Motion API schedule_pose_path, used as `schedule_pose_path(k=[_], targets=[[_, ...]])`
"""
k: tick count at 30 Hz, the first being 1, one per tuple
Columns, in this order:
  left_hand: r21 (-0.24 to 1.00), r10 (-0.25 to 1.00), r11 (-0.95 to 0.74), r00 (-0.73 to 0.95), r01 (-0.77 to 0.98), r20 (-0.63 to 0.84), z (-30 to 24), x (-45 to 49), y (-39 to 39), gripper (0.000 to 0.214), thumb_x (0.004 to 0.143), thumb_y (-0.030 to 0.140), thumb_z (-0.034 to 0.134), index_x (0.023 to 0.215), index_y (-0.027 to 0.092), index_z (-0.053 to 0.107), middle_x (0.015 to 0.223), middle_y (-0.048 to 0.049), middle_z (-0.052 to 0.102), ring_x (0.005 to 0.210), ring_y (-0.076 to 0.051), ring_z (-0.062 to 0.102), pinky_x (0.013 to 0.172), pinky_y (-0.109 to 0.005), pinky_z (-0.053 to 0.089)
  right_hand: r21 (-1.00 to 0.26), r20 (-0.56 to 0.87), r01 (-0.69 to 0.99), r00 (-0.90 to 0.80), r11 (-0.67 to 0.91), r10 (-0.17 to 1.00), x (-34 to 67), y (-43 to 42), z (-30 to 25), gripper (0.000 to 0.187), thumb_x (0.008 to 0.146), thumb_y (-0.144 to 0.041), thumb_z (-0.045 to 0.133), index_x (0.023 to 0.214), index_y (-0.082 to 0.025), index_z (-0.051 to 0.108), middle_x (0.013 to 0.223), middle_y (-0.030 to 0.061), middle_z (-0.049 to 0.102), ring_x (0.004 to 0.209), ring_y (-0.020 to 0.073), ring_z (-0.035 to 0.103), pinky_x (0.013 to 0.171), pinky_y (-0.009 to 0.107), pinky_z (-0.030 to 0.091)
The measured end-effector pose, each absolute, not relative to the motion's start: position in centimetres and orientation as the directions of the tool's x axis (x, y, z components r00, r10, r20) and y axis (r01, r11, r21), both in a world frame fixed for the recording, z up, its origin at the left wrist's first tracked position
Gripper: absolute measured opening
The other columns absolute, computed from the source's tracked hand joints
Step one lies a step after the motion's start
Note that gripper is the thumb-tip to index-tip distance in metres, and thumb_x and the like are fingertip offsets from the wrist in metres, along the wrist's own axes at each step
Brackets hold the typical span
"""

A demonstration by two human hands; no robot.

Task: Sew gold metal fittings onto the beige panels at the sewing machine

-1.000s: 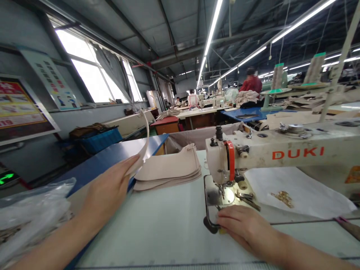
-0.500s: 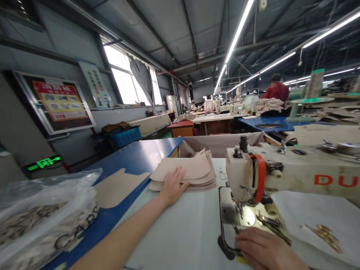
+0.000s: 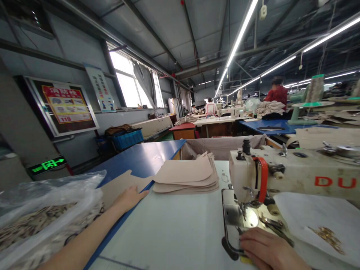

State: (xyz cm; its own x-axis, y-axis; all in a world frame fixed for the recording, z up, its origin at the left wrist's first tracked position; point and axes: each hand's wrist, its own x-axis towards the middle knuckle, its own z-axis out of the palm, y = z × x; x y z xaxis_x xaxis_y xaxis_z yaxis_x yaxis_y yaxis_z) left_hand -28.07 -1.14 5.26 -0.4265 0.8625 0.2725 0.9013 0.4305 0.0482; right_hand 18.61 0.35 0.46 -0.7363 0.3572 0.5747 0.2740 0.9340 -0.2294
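Observation:
My left hand (image 3: pixel 131 198) is open, its fingers stretched over a single flat beige piece (image 3: pixel 115 185) on the blue table. Whether the fingertips touch that piece, I cannot tell. Right of this hand, a stack of beige cut pieces (image 3: pixel 184 172) with rounded corners lies on the pale tabletop. My right hand (image 3: pixel 266 245) is low at the front of the sewing machine (image 3: pixel 298 168), fingers curled together at the edge of the metal bed plate (image 3: pixel 232 217). A small dark pointed tip shows beside its fingertips; what they hold is hidden.
A clear plastic bag (image 3: pixel 81 187) full of small pieces stands at the left. On a white sheet (image 3: pixel 298 213) at the right lies a heap of small gold-coloured metal parts (image 3: pixel 327 238). Behind the tabletop hangs a cloth-lined bin (image 3: pixel 225 143). Co-workers sit farther back.
My left hand has left the stack of beige pieces and moved left to the single piece on the blue table. The right hand stays at the machine bed. The view has shifted slightly.

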Motion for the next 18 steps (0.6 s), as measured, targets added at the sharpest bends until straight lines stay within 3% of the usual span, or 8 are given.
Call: schedule_pose_path(k=[6, 10, 14, 18], targets=[[-0.013, 0.846, 0.522, -0.516, 0.853, 0.136, 5.6, -25.9, -1.5, 0.045, 0.081, 0.044, 0.036, 0.090, 0.010, 0.063, 0.094, -0.0232, 0.069, 0.091, -0.038, 0.065, 0.074, -0.046, 0.048, -0.294, 0.547, 0.287, -0.731, 0.912, 0.407, 18.6, -0.3, 0.4, 0.029, 0.093, -0.017, 0.036, 0.095, -0.020, 0.065, 0.090, 0.0060, 0.068, 0.085, 0.0159, 0.063, 0.079, 0.022, 0.051], [-0.010, 0.844, 0.531, -0.527, 0.847, 0.098, 6.8, -25.9, -1.7, 0.046, 0.080, 0.047, 0.038, 0.089, 0.011, 0.065, 0.095, -0.0222, 0.070, 0.092, -0.037, 0.065, 0.074, -0.043, 0.048, -0.288, 0.562, 0.300, -0.716, 0.909, 0.414, 18.6, -0.7, 0.6, 0.033, 0.095, -0.019, 0.032, 0.092, -0.020, 0.064, 0.086, 0.0057, 0.067, 0.082, 0.0156, 0.062, 0.076, 0.023, 0.050], [0.006, 0.841, 0.532, -0.529, 0.847, 0.110, 7.1, -25.6, -2.4, 0.047, 0.081, 0.048, 0.036, 0.083, 0.012, 0.067, 0.091, -0.0203, 0.071, 0.088, -0.035, 0.067, 0.071, -0.042, 0.050, -0.276, 0.561, 0.324, -0.710, 0.905, 0.425, 18.6, -0.7, 0.4, 0.033, 0.095, -0.019, 0.031, 0.090, -0.020, 0.064, 0.083, 0.0056, 0.066, 0.081, 0.0158, 0.062, 0.075, 0.024, 0.049], [0.013, 0.838, 0.515, -0.507, 0.857, 0.203, 6.7, -25.8, -2.9, 0.044, 0.085, 0.035, 0.028, 0.083, 0.016, 0.068, 0.088, -0.0141, 0.073, 0.087, -0.033, 0.067, 0.074, -0.042, 0.050, -0.278, 0.559, 0.328, -0.709, 0.903, 0.430, 18.6, -0.9, 0.3, 0.035, 0.095, -0.019, 0.030, 0.085, -0.019, 0.064, 0.079, 0.0051, 0.066, 0.078, 0.0161, 0.061, 0.074, 0.024, 0.049]])
